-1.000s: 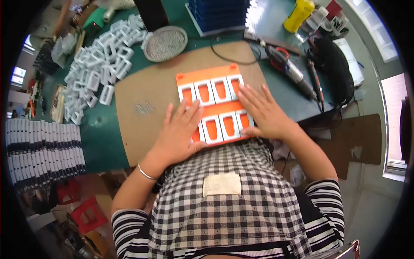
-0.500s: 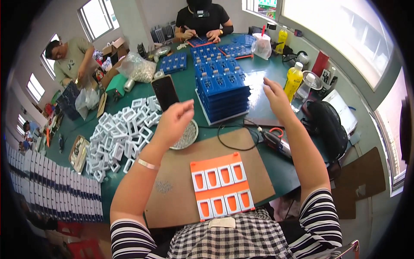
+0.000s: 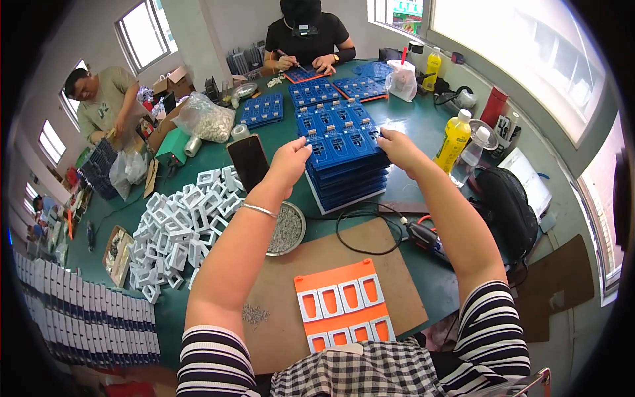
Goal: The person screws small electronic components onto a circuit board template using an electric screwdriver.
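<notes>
green table (image 3: 213, 155): blue panel (image 3: 340, 131) held between left grip (image 3: 291, 162) and right grip (image 3: 401, 151)

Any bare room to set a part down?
Yes: the brown board, between the small metal pieces and orange tray; also the green tabletop beyond the right hand, between the blue board stack and nearer yellow bottle. It's crowded at left, where white frames lie heaped.

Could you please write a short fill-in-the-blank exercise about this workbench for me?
1. The left hand and right hand are at opposite sides of the stack of ____ circuit boards.
2. The orange fixture holds white frames in ____ rows.
3. A metal bracelet is on the person's ____ wrist.
4. The yellow bottle beside the clear bottle has a ____ cap.
Missing words: blue; two; left; white.
</notes>
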Available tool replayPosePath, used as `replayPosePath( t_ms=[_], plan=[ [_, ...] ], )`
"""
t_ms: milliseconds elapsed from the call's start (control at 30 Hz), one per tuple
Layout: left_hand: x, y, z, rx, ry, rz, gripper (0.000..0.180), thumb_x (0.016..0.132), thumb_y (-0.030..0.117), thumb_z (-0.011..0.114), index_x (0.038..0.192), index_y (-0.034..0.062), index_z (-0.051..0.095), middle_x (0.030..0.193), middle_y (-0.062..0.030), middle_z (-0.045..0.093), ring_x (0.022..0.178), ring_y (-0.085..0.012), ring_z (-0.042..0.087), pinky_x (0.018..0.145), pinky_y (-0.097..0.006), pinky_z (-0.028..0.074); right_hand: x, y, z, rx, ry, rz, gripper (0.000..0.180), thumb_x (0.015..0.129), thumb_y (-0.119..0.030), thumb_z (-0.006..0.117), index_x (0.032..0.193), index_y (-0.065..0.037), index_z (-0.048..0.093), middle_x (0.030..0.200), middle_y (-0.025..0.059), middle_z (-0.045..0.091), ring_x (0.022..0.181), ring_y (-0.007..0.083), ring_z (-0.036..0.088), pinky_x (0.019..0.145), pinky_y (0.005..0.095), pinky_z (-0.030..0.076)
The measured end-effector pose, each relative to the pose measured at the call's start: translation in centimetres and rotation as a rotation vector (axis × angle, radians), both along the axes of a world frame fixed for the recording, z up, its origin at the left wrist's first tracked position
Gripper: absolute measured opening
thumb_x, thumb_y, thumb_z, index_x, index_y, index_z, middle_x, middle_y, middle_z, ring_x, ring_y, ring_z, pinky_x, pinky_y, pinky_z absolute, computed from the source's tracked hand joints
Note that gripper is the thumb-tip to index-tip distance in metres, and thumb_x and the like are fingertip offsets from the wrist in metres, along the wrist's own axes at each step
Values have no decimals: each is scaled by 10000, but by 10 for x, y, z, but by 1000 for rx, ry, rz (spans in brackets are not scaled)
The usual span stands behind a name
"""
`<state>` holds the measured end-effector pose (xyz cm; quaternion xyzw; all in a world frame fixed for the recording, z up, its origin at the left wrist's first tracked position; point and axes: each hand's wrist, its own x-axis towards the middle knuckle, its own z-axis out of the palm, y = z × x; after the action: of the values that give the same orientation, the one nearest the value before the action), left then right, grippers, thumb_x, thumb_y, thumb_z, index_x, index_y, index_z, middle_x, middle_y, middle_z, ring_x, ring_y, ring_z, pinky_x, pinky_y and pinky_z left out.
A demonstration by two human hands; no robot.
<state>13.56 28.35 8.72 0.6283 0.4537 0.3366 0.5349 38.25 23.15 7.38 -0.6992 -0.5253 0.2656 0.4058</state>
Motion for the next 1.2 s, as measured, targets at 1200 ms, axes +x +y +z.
replayPosePath(
  t_ms=[1200],
  plan=[
    [-63,-177,23,-259,-1274,238,119,965,248,544,1030,149,532,936,11,622,788,-109,586,687,-258,498,-155,-162,94,1075,-1408,504,315,775,-168,619,1085,-119,649,1132,37,631,1098,221,559,940,394,351]
  ],
)
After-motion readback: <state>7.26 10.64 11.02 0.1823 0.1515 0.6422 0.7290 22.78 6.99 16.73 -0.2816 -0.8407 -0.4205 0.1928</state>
